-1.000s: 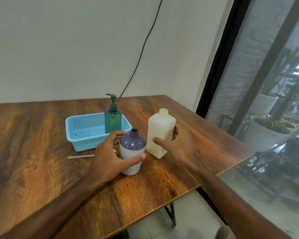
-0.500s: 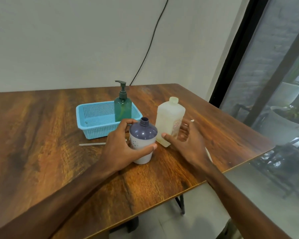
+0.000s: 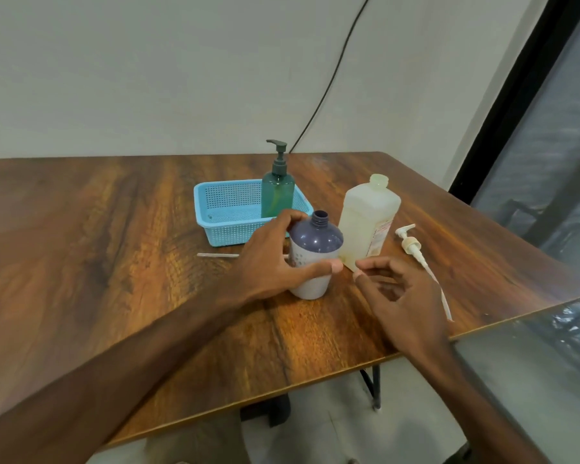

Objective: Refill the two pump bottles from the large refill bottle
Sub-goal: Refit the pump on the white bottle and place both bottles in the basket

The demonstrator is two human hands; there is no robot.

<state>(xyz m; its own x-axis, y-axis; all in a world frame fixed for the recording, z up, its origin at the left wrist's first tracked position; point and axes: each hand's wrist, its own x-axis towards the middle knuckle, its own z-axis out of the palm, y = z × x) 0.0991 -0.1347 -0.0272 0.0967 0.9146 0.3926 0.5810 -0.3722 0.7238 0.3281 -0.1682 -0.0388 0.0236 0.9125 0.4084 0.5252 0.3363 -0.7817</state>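
Purple plastic, that is the small pump bottle (image 3: 315, 242) I am working on. My left hand (image 3: 275, 259) wraps around it, with the fingers behind and the thumb in front. It stands upright on the wooden table (image 3: 114, 246). Its pump (image 3: 412, 244) is out and lies on the wood to the right, with its long tube pointing at the table's edge.

The big refill bottle (image 3: 369, 222) stands just behind and to the right of the purple one, very close to it. Its top looks open. My right hand (image 3: 399, 296) hangs near the bottom of it with loose fingers and holds nothing.

The green pump bottle (image 3: 278, 195) has its pump on and stands in the blue basket (image 3: 215, 226). A thin white stick (image 3: 216, 255) lies in front of the basket.

I think the job has only just begun. One bottle is open, but I see no pouring, and I cannot tell how full it is. The green one is not opened yet.

The table edge is close under my right arm, and the pump's tube ends near it, so a bump could knock it off. I think the left side has the most room to move.
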